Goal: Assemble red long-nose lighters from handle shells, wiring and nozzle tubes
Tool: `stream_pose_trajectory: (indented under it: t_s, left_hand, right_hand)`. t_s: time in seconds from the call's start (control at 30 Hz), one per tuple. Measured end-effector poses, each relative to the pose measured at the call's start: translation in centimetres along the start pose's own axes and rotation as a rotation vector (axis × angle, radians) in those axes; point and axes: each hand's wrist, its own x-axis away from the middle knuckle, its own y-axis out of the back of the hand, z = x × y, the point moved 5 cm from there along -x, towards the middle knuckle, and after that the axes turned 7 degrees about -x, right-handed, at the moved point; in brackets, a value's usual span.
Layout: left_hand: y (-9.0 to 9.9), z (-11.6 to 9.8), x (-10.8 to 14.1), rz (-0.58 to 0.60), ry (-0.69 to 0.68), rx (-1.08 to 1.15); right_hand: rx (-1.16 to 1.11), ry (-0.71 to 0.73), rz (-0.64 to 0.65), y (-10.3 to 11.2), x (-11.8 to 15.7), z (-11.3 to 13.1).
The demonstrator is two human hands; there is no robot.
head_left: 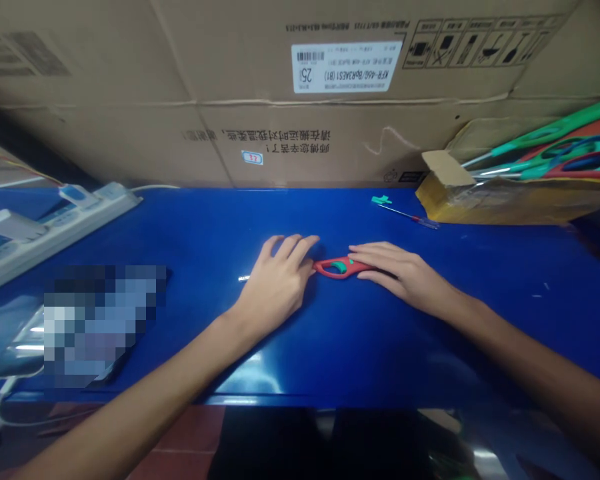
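A long-nosed gas lighter [347,267] with a red handle and a green trigger lies crosswise just above or on the blue table, with its metal tip pointing left. My left hand [279,281] covers its neck, the thumb side against the front of the handle and the other fingers raised and bent; the tip pokes out beyond this hand. My right hand [409,275] grips the handle's rear end between thumb and fingers. How firmly the left fingers close round the neck is hidden beneath the hand.
Behind stands a large cardboard carton [260,73]. An opened small box [505,202] at right holds several green and red lighters. Near it lie a thin screwdriver [405,213] and a green plastic piece [381,199]. Left are a power strip [75,227] and a phone-like device [20,350] with a cable.
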Motion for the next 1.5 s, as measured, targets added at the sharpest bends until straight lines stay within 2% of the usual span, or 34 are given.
stream_pose_trajectory:
  t_s: [0.2, 0.43, 0.6, 0.73, 0.87, 1.03, 1.1, 1.2, 1.33, 1.43, 1.5]
  left_hand:
    - [-1.0, 0.7, 0.0, -0.041, 0.056, 0.037]
    - [0.1, -1.2, -0.9, -0.201, -0.071, 0.125]
    - [0.5, -1.5, -0.5, -0.253, -0.160, 0.190]
    - [0.4, -1.3, -0.3, -0.245, -0.174, 0.184]
    - [0.4, -1.0, -0.7, -0.211, -0.158, 0.185]
    - [1.7, -1.6, -2.1, -0.088, -0.166, 0.179]
    - [2.0, -1.9, -2.7, -0.040, -0.169, 0.143]
    - [1.6, -2.7, -3.1, -0.035, -0.257, 0.057]
    - [0.9, -3.3, -3.3, -0.117, -0.315, 0.021]
    - [2.1, -2.8, -3.2, -0.276, -0.297, 0.020]
    - [3.4, -1.8, -2.7, -0.428, -0.266, 0.048]
  right_hand:
    - [0.195, 0.128, -0.076, 0.9, -0.6, 0.8]
    - [0.336, 0.288, -0.079, 0.2, -1.1, 3.7]
    - [0.218, 0.286, -0.066, 0.6, -1.3, 5.0]
    - [0.210, 0.261, -0.086, 0.7, -1.1, 4.7]
    - [0.243, 0.085, -0.107, 0.6, -0.5, 3.6]
    - [0.403, 0.204, -0.036, 0.5, -0.1, 4.6]
    - [0.405, 0.202, -0.027, 0.9, -0.1, 4.8]
    - [0.364, 0.187, -0.037, 1.4, 0.1, 4.8]
    - [0.322, 0.177, -0.058, 1.6, 0.8, 4.7]
    - [0.321, 0.178, -0.164, 1.9, 1.5, 4.6]
    - [0.268, 0.121, -0.272, 2.7, 1.8, 4.1]
